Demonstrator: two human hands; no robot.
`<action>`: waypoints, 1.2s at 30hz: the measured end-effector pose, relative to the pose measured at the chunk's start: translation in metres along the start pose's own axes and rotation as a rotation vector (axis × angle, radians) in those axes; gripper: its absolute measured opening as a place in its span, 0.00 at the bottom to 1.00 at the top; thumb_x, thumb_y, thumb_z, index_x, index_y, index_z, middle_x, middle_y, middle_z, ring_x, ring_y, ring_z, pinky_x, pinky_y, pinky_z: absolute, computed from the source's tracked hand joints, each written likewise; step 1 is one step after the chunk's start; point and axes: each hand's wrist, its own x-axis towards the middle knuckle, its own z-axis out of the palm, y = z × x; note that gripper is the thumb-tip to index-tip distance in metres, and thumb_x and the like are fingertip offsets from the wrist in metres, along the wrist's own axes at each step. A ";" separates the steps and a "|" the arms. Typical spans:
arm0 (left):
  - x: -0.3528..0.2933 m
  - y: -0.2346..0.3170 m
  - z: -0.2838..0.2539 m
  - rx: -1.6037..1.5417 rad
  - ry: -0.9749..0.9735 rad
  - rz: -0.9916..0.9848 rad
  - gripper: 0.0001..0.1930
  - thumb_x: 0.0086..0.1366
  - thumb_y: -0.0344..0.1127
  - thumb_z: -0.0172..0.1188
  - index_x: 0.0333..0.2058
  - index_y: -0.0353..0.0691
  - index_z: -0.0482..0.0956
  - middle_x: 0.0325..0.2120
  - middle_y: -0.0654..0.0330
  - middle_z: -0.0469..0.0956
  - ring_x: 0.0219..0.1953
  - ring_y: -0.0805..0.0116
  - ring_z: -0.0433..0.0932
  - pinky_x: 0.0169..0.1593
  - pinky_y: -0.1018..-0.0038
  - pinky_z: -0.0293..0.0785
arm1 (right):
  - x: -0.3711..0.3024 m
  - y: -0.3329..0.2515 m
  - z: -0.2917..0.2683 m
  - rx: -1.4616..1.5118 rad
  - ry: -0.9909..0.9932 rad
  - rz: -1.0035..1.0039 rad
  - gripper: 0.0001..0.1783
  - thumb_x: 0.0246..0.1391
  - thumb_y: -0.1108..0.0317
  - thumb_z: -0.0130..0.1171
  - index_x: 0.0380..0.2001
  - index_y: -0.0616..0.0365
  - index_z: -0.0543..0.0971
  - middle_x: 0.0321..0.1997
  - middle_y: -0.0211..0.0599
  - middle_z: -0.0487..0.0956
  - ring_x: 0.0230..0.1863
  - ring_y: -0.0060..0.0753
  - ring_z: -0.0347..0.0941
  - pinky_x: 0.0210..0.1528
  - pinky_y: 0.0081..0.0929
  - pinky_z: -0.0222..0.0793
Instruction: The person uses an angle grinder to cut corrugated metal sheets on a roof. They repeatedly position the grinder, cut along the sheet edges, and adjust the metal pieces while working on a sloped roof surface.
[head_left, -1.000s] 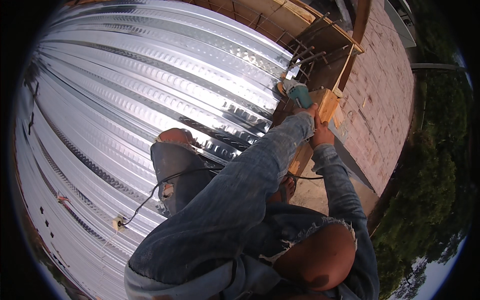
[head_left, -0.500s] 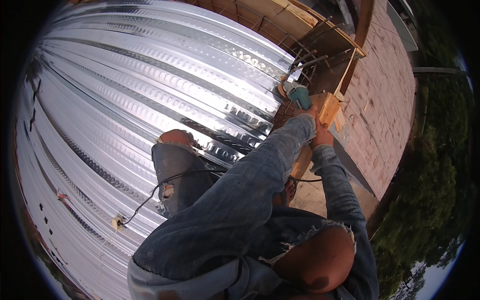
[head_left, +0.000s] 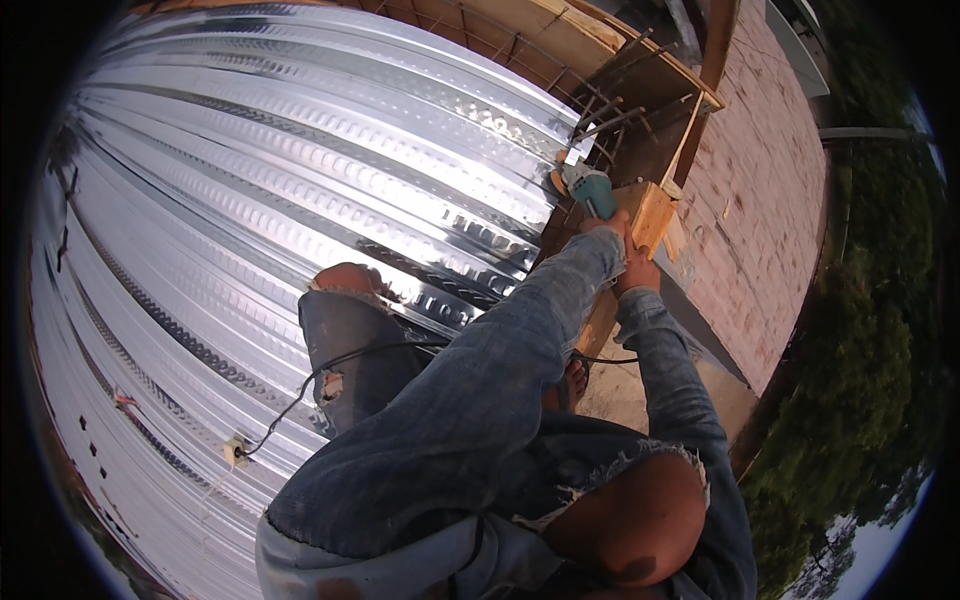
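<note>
A teal angle grinder (head_left: 590,190) with a pale metal head sits at the right edge of the ribbed metal decking (head_left: 330,190). Its orange-brown disc is close to the sheet's edge; whether they touch I cannot tell. My left hand (head_left: 608,222) is wrapped round the grinder's rear end. Just behind it, beside the wooden beam (head_left: 655,217), is my right hand (head_left: 638,272). The left wrist and sleeve partly cover its fingers, so its hold cannot be made out.
Bare steel bars (head_left: 612,118) stick out of timber formwork (head_left: 690,130) beyond the grinder. A black cable (head_left: 365,350) crosses my legs to a pale socket (head_left: 235,450) on the decking. Right of the beam lies a reddish-white panelled surface (head_left: 755,190), with trees below beyond its edge.
The whole view has shifted slightly left and up. Both hands and the grinder keep nearly the same place beside the beam and the sheet's edge.
</note>
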 end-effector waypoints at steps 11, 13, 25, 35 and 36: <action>-0.025 0.006 -0.011 -0.040 0.006 0.033 0.31 0.47 0.51 0.64 0.40 0.26 0.74 0.35 0.44 0.78 0.34 0.52 0.79 0.39 0.64 0.75 | -0.002 -0.002 0.002 -0.026 -0.012 -0.005 0.44 0.51 0.56 0.53 0.67 0.35 0.42 0.39 0.54 0.70 0.32 0.53 0.77 0.33 0.44 0.73; -0.022 0.008 -0.008 -0.009 0.067 0.033 0.32 0.47 0.52 0.65 0.41 0.26 0.74 0.36 0.44 0.77 0.35 0.52 0.79 0.40 0.64 0.75 | -0.001 -0.006 -0.002 -0.009 -0.027 0.010 0.45 0.51 0.56 0.54 0.67 0.35 0.41 0.39 0.54 0.70 0.33 0.53 0.77 0.34 0.44 0.73; -0.004 0.001 -0.004 0.023 0.074 -0.004 0.33 0.47 0.52 0.65 0.41 0.26 0.74 0.34 0.44 0.78 0.36 0.53 0.79 0.43 0.63 0.74 | -0.004 -0.007 -0.002 0.018 -0.020 -0.001 0.46 0.51 0.58 0.55 0.67 0.34 0.40 0.41 0.54 0.69 0.32 0.54 0.77 0.33 0.45 0.73; -0.033 0.025 -0.026 0.055 -0.041 0.011 0.34 0.47 0.55 0.64 0.41 0.26 0.75 0.38 0.45 0.78 0.40 0.56 0.79 0.46 0.67 0.74 | 0.003 -0.013 0.002 0.008 -0.016 0.001 0.47 0.49 0.61 0.55 0.67 0.35 0.41 0.39 0.56 0.71 0.32 0.54 0.77 0.34 0.44 0.73; -0.029 0.023 -0.026 0.071 0.010 0.016 0.34 0.47 0.55 0.64 0.41 0.25 0.74 0.38 0.44 0.78 0.39 0.56 0.79 0.45 0.67 0.75 | 0.004 -0.015 0.001 0.003 -0.013 -0.002 0.47 0.49 0.61 0.55 0.67 0.35 0.41 0.39 0.56 0.71 0.32 0.54 0.77 0.34 0.44 0.73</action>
